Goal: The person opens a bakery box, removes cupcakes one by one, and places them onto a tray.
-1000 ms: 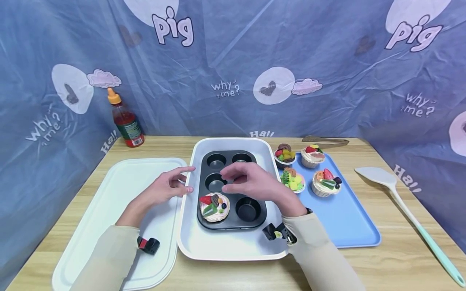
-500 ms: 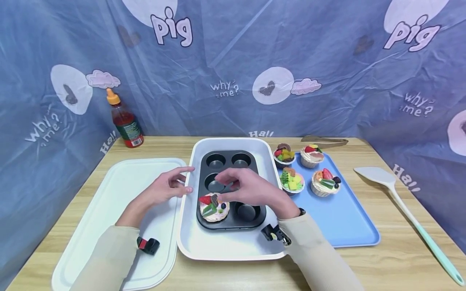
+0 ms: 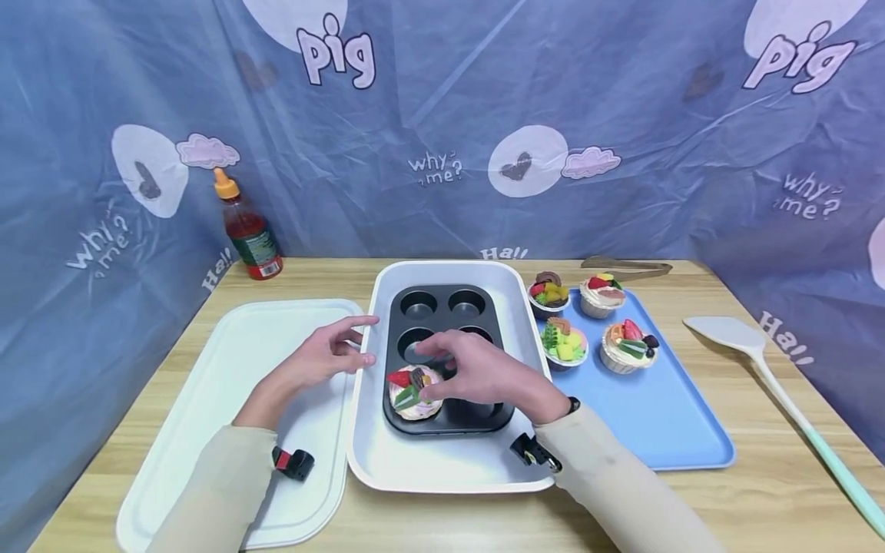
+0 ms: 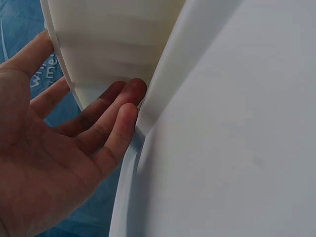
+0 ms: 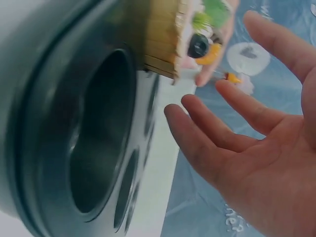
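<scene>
In the head view, my right hand (image 3: 477, 369) hovers over a dark muffin tin (image 3: 443, 307), thumb and fingers spread beside a fruit-topped cupcake (image 3: 413, 403) in the tin's near left cup. The right wrist view shows the fingers (image 5: 195, 143) apart from the cupcake (image 5: 165, 37), with nothing between them. A white rectangular tray (image 3: 449, 465) holds the tin. At that tray's left rim is my left hand (image 3: 321, 357), fingers relaxed and slightly bent. From the left wrist, its fingertips (image 4: 129, 116) reach the tray edge; whether they press on it I cannot tell.
On the right, several cupcakes (image 3: 625, 349) stand on and beside a blue tray (image 3: 671, 422). Past it lie a white and mint spatula (image 3: 767, 380) and brown tongs (image 3: 625, 267). A second white tray (image 3: 180, 453) lies left; a red sauce bottle (image 3: 252, 238) stands behind.
My right hand has moved down and nearer toward the cupcake in the tin. The left hand keeps its place at the tray's rim. The head view has shifted slightly.
</scene>
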### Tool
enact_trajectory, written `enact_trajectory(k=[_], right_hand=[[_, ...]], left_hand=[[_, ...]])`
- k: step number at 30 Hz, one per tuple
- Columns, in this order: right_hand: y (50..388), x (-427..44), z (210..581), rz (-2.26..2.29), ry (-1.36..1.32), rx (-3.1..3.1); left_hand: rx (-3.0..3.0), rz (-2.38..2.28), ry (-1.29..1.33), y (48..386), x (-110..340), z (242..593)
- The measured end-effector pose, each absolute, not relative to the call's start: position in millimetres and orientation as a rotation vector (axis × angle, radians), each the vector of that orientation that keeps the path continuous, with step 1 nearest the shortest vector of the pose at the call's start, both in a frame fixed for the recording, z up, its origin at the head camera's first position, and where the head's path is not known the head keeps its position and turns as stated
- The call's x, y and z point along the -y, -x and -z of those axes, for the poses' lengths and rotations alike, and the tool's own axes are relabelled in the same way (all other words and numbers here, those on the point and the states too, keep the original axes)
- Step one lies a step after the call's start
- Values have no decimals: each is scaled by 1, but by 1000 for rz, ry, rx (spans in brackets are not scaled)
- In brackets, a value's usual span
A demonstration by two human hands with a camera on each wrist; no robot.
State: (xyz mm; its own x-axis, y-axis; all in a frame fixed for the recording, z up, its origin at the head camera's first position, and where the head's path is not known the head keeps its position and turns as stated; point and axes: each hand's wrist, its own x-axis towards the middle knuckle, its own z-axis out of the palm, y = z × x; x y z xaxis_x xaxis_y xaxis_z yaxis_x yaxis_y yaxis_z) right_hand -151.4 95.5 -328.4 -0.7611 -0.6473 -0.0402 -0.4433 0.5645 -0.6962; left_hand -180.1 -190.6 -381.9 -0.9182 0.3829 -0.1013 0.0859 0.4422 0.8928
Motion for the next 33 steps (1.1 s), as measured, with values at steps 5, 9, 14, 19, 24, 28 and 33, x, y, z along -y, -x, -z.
enact_trajectory(k=[5, 9, 14, 19, 24, 28, 33], right_hand=[[151, -91, 335, 949, 905, -2535], [151, -87, 340, 912, 892, -2573], [149, -84, 343, 923, 875, -2591], [149, -83, 342, 882, 894, -2634], [148, -83, 342, 846, 922, -2636], [149, -83, 343, 848, 942, -2626], [149, -82, 344, 871, 944, -2623]], left_hand=[[-2396, -1479, -394, 180, 190, 382], [-2388, -1482, -395, 180, 190, 383], [-2396, -1476, -386, 180, 189, 381], [-2395, -1477, -381, 180, 188, 379], [-2399, -1473, -369, 180, 187, 379], [-2399, -1473, -369, 181, 187, 380], [-2395, -1481, -375, 181, 189, 382]])
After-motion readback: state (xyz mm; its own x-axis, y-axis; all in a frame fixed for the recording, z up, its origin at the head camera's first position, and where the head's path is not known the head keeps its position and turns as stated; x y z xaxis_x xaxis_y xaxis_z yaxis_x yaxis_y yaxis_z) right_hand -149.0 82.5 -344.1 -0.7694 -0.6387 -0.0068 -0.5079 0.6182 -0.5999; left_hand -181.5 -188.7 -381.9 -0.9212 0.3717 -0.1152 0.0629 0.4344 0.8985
